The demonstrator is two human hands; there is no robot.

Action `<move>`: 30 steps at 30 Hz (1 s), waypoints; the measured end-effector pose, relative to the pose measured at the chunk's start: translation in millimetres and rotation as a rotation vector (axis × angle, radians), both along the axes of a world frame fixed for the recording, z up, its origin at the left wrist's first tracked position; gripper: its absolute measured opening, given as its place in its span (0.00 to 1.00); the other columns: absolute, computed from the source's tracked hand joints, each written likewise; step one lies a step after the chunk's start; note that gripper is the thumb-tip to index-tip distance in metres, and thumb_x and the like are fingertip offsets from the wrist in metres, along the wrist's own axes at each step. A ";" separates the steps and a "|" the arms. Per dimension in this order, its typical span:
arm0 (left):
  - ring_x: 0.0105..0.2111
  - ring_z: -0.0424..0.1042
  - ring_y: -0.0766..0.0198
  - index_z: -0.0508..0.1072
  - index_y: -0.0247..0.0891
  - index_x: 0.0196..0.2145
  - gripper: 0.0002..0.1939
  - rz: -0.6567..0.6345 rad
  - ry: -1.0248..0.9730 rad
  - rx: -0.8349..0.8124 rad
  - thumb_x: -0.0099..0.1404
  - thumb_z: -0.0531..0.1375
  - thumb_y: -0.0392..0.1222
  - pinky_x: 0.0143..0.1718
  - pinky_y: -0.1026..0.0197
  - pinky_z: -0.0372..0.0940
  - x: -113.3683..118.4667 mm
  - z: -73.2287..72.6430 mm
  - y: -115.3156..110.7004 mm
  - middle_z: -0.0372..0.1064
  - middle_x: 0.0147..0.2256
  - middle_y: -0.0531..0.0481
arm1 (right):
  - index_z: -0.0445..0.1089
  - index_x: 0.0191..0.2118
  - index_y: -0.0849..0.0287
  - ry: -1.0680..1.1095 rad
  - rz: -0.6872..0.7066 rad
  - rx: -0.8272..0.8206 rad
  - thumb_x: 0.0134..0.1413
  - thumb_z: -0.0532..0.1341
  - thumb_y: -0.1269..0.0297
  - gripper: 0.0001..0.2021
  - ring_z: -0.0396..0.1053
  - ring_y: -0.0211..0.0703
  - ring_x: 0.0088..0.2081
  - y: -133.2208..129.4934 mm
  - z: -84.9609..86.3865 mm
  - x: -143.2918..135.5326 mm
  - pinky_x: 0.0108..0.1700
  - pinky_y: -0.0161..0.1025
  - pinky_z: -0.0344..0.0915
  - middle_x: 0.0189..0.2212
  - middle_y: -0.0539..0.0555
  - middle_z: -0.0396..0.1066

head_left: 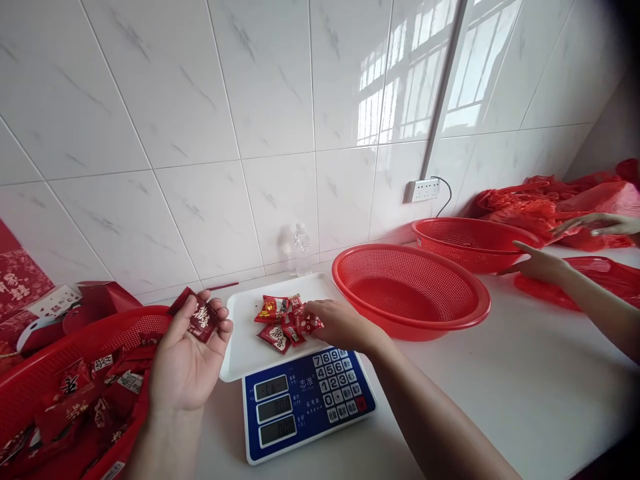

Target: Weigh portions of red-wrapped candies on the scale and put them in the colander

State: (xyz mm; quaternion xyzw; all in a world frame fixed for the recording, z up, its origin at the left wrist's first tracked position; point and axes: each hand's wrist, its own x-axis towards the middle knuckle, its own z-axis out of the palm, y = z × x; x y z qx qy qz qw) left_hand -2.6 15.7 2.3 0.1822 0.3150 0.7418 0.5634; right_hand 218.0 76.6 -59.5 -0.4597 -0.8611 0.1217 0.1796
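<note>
A dark red wrapped sweet packet [203,323] with white characters is held between the thumb and curled fingers of my left hand [187,360], palm up. My right hand [345,325] reaches over the white scale tray [237,347], its fingers bent down onto a small red packet [311,325] at the right of a little pile. Several other red packets [274,337] lie in that pile; the fingertips partly cover some. In front of the tray is the scale's blue panel [305,400] with keys and three displays.
A red basket [160,319] full of packets stands at left, beside red and white boxes [55,307]. Right of the scale stand a red basket [410,327] and another basket [470,247]. Another person's hands [543,263] are near red plastic bags [550,200]. A clear bottle [302,250] stands by the wall.
</note>
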 end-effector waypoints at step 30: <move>0.24 0.68 0.68 0.72 0.32 0.29 0.13 -0.031 0.049 -0.016 0.66 0.49 0.32 0.21 0.68 0.67 6.6 -1.7 -1.2 0.66 0.25 0.49 | 0.69 0.51 0.56 0.016 -0.100 0.050 0.57 0.58 0.66 0.16 0.60 0.52 0.57 7.0 -10.1 -14.4 0.56 0.51 0.54 0.50 0.59 0.71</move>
